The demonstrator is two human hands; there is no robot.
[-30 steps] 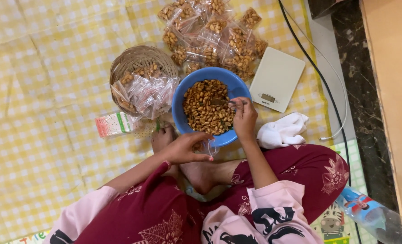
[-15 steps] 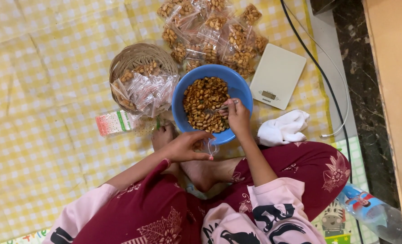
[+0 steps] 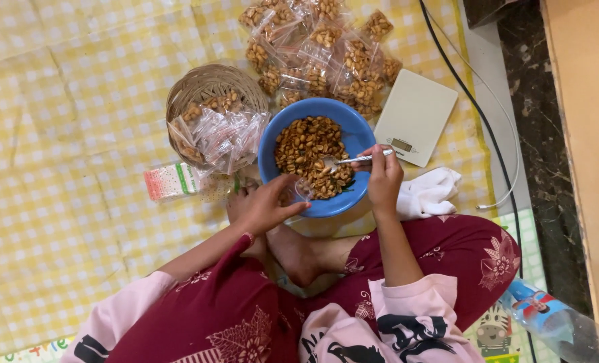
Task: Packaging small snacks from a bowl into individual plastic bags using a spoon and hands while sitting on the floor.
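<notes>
Scooping continued: right hand (image 3: pixel 384 180) pinched a metal spoon (image 3: pixel 353 160) in the blue plastic bowl of nuts (image 3: pixel 316 156); left hand (image 3: pixel 266 207) fingers gripped a small clear bag (image 3: pixel 299 191); many filled clear packets (image 3: pixel 326 54) lay beyond, bowl remained half full.

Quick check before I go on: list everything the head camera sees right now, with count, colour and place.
bowl: one, blue, centre, holding brown nuts
spoon: one, silver, over the nuts
small bag: one, clear, at the bowl's near rim
basket: one, woven tan, left of the bowl, with clear bags in it
filled bags: many, clear with brown nuts, above the bowl
scale: one, white, right of the bowl
cloth: one, white, below the scale
cable: one, black, right side
bottle: one, clear, bottom right
mat: one, yellow checked, underneath
left hand: holds the small bag
right hand: holds the spoon
</notes>
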